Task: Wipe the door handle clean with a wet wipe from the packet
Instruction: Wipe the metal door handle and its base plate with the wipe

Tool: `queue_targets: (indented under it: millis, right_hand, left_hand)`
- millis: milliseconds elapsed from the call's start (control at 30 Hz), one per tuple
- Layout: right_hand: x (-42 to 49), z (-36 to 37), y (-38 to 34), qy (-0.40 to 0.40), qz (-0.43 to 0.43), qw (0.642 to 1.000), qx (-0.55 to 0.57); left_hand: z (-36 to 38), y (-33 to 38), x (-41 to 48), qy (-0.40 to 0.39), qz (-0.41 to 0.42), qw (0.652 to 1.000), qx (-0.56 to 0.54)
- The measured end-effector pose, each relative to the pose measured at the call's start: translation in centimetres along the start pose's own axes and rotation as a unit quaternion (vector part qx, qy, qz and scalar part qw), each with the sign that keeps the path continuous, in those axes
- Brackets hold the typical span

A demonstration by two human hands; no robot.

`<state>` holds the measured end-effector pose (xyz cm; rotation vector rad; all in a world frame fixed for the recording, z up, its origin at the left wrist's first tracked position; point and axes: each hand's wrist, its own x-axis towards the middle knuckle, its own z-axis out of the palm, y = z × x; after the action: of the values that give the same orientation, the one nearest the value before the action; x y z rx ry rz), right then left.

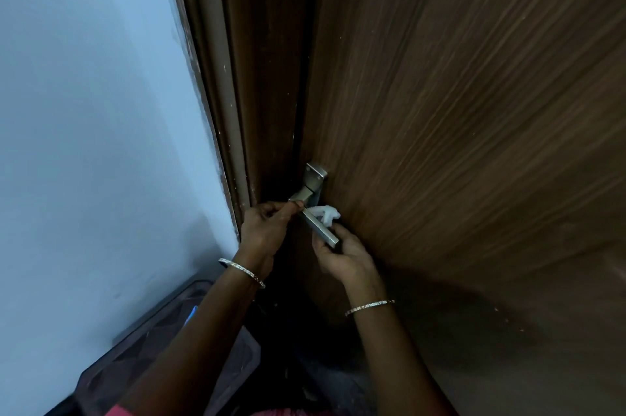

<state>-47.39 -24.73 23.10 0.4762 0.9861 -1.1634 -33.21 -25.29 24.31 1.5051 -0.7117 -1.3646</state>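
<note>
My left hand (267, 222) pinched the door handle (318, 227) near its pivot, right hand (342, 254) clutched the wet wipe (327, 214) behind the lever by the door's (474, 144) edge. Bunched wipe could've slipped out or skipped the underside.

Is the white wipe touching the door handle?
Touching. The head view shows the wet wipe bunched against the door handle, with no gap visible.
</note>
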Motion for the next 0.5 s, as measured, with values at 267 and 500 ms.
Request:
queue_targets:
  millis: [267, 500]
  right_hand:
    - [-1.7, 0.2, -0.9, -0.049, 0.073, 0.996, -0.016]
    - [-3.6, 1.0, -1.4, -0.035, 0.026, 0.992, -0.118]
  left_hand:
    - [0.2, -0.2, -0.1, 0.023, 0.004, 1.0, -0.004]
    - [0.3, 0.1, -0.3, 0.026, -0.006, 1.0, -0.002]
